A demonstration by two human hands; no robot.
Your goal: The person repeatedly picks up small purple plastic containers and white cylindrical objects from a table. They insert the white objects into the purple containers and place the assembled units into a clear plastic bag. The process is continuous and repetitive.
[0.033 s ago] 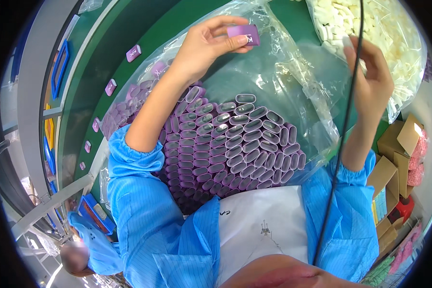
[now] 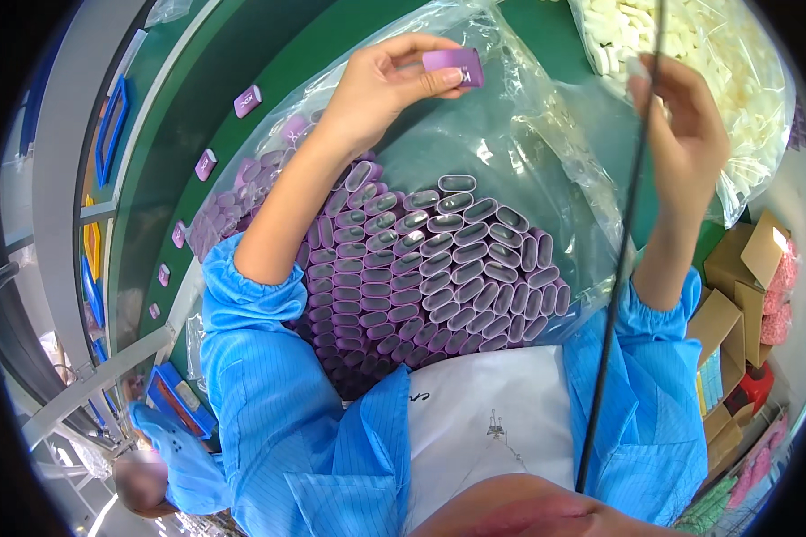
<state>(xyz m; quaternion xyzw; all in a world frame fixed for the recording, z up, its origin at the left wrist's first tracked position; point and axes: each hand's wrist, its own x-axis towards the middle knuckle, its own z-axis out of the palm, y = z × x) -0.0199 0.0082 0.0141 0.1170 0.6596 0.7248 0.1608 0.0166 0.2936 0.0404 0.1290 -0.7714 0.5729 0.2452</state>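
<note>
Left hand (image 2: pixel 381 89) pinches a purple oval shell (image 2: pixel 454 65) between thumb and fingertips, raised above a clear bag (image 2: pixel 510 170) packed with rows of like purple shells (image 2: pixel 421 268). Right hand (image 2: pixel 685 134) pinches a small white piece (image 2: pixel 636 67) near a bag of white pieces (image 2: pixel 690 45). Belt (image 2: pixel 197 116) carries spaced purple shells.

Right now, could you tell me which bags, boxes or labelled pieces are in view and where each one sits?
Clear bag: centre, crinkled, holding stacked purple sleeves.
Second clear bag: upper right, full of small white pieces.
Cardboard boxes: right edge, brown, flaps open.
Purple sleeve: in the left hand, small white mark.
Purple pieces: spaced along the green belt, left, each white-marked.
</note>
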